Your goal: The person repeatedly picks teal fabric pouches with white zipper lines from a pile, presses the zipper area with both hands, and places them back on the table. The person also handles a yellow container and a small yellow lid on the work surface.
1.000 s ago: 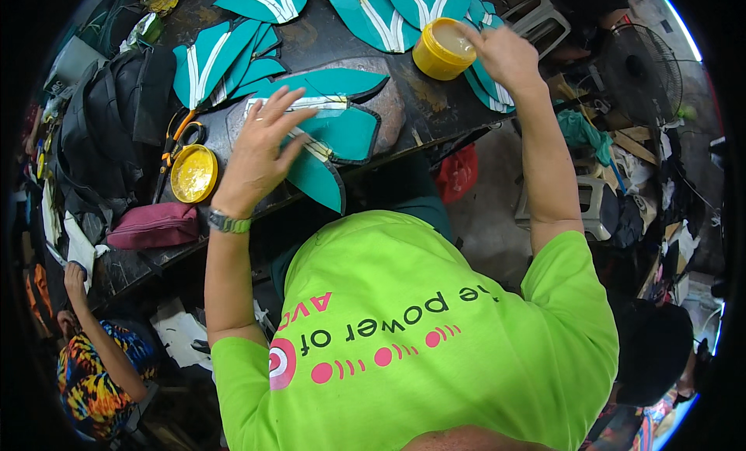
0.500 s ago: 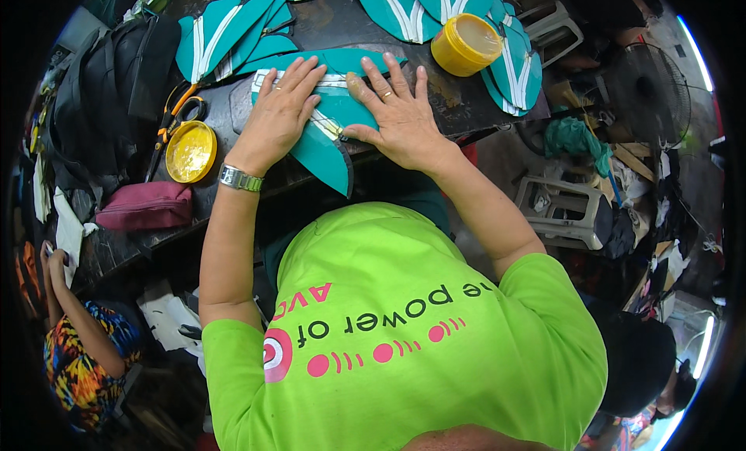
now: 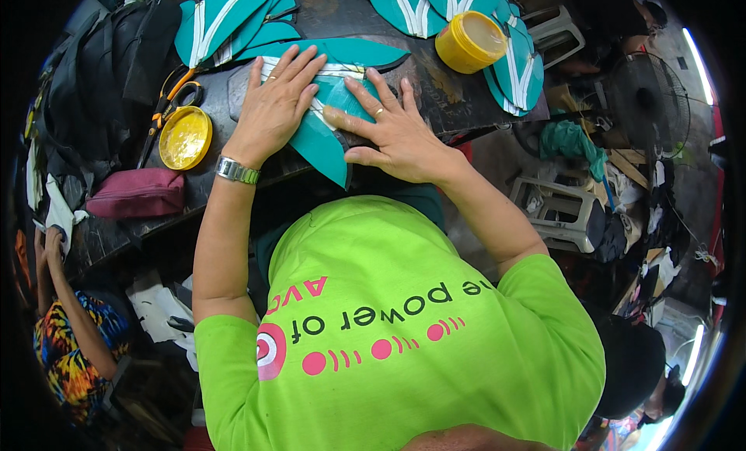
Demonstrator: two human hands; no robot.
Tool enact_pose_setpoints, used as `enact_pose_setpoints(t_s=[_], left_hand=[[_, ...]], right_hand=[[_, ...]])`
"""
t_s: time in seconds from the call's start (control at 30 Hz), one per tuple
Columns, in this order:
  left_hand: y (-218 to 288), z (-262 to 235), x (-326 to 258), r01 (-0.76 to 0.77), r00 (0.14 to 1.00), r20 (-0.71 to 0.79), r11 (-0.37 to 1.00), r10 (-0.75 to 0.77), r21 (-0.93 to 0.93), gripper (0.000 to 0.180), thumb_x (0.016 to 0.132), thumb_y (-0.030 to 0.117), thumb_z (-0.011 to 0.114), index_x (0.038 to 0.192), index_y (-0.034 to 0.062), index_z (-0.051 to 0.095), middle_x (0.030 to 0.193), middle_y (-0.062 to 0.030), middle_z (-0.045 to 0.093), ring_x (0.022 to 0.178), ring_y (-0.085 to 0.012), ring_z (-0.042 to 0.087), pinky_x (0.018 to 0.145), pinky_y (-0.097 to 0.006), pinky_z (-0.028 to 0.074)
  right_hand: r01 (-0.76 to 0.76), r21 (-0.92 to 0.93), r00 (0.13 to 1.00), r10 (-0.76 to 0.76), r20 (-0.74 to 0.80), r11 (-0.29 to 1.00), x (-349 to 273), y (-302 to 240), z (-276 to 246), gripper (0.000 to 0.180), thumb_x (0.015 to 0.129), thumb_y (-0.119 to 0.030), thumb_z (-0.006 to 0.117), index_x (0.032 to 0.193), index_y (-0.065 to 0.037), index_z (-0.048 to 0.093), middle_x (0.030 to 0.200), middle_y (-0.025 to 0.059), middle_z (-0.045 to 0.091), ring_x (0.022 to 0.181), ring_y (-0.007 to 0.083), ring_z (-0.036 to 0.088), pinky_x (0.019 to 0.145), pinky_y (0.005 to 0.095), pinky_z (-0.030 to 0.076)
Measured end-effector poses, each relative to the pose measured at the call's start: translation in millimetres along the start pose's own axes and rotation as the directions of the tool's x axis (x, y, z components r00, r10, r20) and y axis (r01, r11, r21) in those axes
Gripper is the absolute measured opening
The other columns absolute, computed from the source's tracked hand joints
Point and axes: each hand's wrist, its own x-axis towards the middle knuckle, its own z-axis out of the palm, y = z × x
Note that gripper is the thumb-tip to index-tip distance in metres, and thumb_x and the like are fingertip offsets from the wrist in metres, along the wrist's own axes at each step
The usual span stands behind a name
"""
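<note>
Touching teal panels [image 3: 320,144], two hands' [image 3: 272,113] [image 3: 404,142] fingers [image 3: 298,67]

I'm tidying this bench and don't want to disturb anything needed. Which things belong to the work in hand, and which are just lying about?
In the work:
teal piece under the left hand and right hand
matching teal pieces
probably the yellow tub and yellow lid

Seemingly just lying about:
maroon pouch
black bag
scissors, untouched now
</note>
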Motion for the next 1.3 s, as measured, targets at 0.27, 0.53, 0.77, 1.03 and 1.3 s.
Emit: enact_pose_setpoints(t_s=[0.27, 0.53, 0.77, 1.03, 1.3], left_hand=[[1, 0, 1, -0.023, 0.998, -0.055, 1.0, 0.022, -0.01, 0.054, 0.102, 0.04, 0.052, 0.151, 0.0177, 0.046, 0.158, -0.0034, 0.043, 0.149, -0.0227, 0.033, 0.121, -0.056, 0.017], [1, 0, 0, -0.018, 0.998, -0.057, 1.0, 0.018, 0.002, 0.056, 0.101, 0.042, 0.053, 0.151, 0.0177, 0.046, 0.158, -0.0031, 0.043, 0.149, -0.0227, 0.033, 0.121, -0.056, 0.017], [1, 2, 0, -0.009, 0.997, -0.077, 1.0, 0.01, 0.011, 0.056, 0.101, 0.043, 0.052, 0.151, 0.0182, 0.047, 0.158, -0.0025, 0.044, 0.149, -0.0219, 0.033, 0.121, -0.055, 0.017], [2, 2, 0, 0.007, 0.998, -0.064, 1.0, -0.006, 0.016, 0.056, 0.101, 0.043, 0.052, 0.15, 0.019, 0.047, 0.158, -0.0018, 0.043, 0.149, -0.0213, 0.033, 0.122, -0.055, 0.016], [2, 2, 0, 0.021, 0.999, -0.029, 0.999, -0.02, 0.03, 0.055, 0.102, 0.038, 0.051, 0.154, 0.0225, 0.043, 0.161, 0.0004, 0.039, 0.151, -0.0206, 0.028, 0.123, -0.053, 0.013]], right_hand=[[-0.162, -0.269, 0.98, 0.123, -0.156, 0.949, -14, 27, -11, 0.065, 0.097, -0.066, 0.043, 0.149, -0.027, 0.049, 0.165, 0.0108, 0.027, 0.155, 0.0348, 0.012, 0.115, 0.073, 0.001], [-0.035, -0.19, 0.998, 0.023, -0.063, 0.981, -4, 31, -7, 0.072, 0.093, -0.071, 0.045, 0.154, -0.033, 0.04, 0.167, 0.01, 0.023, 0.155, 0.0351, 0.01, 0.117, 0.0716, 0.003], [0.05, 0.058, 0.999, -0.05, -0.013, 0.997, -21, 34, -9, 0.061, 0.097, -0.07, 0.039, 0.15, -0.042, 0.046, 0.167, 0.0077, 0.023, 0.156, 0.0359, 0.007, 0.117, 0.0698, -0.004], [-0.151, -0.207, 0.982, 0.121, -0.147, 0.967, -23, 43, 3, 0.072, 0.097, -0.064, 0.044, 0.156, -0.023, 0.038, 0.166, 0.0115, 0.024, 0.154, 0.0363, 0.014, 0.116, 0.0698, 0.003], [-0.065, -0.139, 0.983, 0.04, -0.181, 0.988, -41, 12, 7, 0.079, 0.09, -0.068, 0.053, 0.152, -0.02, 0.044, 0.164, 0.0132, 0.027, 0.154, 0.0353, 0.018, 0.116, 0.0708, 0.005]])
